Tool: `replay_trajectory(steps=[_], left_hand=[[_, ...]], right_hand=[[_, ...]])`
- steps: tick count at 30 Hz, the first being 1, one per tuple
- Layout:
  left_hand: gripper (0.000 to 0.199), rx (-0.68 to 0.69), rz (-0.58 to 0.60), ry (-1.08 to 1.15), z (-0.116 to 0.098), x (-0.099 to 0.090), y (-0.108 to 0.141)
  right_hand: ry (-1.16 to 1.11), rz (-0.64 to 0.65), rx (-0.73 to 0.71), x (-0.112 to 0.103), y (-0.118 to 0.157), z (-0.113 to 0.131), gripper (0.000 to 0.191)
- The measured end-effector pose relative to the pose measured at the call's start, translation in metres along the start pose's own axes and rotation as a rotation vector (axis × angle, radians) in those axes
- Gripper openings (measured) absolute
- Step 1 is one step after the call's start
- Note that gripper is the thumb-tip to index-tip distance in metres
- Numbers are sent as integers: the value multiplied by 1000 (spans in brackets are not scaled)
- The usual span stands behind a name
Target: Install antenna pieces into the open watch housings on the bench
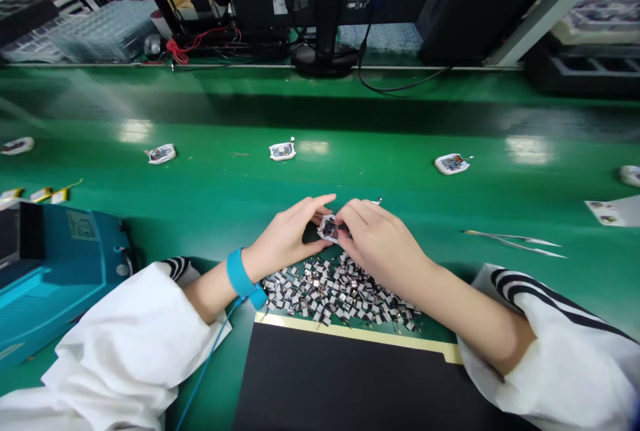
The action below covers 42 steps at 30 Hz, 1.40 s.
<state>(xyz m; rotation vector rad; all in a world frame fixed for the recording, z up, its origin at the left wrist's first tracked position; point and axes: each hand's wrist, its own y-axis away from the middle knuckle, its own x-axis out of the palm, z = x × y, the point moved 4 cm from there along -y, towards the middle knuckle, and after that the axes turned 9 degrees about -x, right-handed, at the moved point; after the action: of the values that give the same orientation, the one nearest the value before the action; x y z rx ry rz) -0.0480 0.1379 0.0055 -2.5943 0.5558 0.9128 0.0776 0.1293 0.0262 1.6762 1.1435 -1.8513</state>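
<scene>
A small white device housing (329,228) with a circuit board inside is held between my two hands, above the green bench. My left hand (293,231) grips its left side between thumb and fingers, and a blue strap circles that wrist. My right hand (377,234) is closed at the housing's right side, its fingertips pinched over the board; what they pinch is hidden. Just below the hands lies a spread pile of small grey and black parts (340,291). A black sheet (350,378) with a yellow edge borders the pile.
Similar open housings (283,150) (452,164) (162,154) sit in a row farther back. Tweezers (515,241) lie at the right. A blue machine (75,271) stands at the left, near yellow batteries (41,194). A monitor stand (325,51) is behind.
</scene>
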Motion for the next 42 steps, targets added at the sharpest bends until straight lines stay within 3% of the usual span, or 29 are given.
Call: replay_trajectory(steps=[8, 14, 18, 21, 26, 35, 37, 42], left_hand=[[61, -24, -37, 128, -2, -3, 2], [60, -16, -52, 137, -3, -2, 3], [61, -33, -71, 134, -3, -1, 3], [59, -32, -107, 56, -5, -3, 4], [52, -26, -172, -100, -8, -5, 6], [47, -59, -185, 104, -5, -6, 6], [43, -62, -188, 88, -3, -6, 6], [39, -76, -247, 141, 1, -9, 8]], right_hand=[[55, -211, -117, -5, 3, -1, 14], [-110, -353, -125, -1, 2, -4, 17], [-259, -342, -83, 0, 3, -6, 17], [-178, -296, -105, -2, 3, -3, 22], [-76, -281, -84, -3, 0, -4, 15], [-553, -371, -9, 9, -3, -19, 8], [-506, -345, -27, 10, -3, -18, 11], [-31, -245, -162, 5, 0, -9, 17]])
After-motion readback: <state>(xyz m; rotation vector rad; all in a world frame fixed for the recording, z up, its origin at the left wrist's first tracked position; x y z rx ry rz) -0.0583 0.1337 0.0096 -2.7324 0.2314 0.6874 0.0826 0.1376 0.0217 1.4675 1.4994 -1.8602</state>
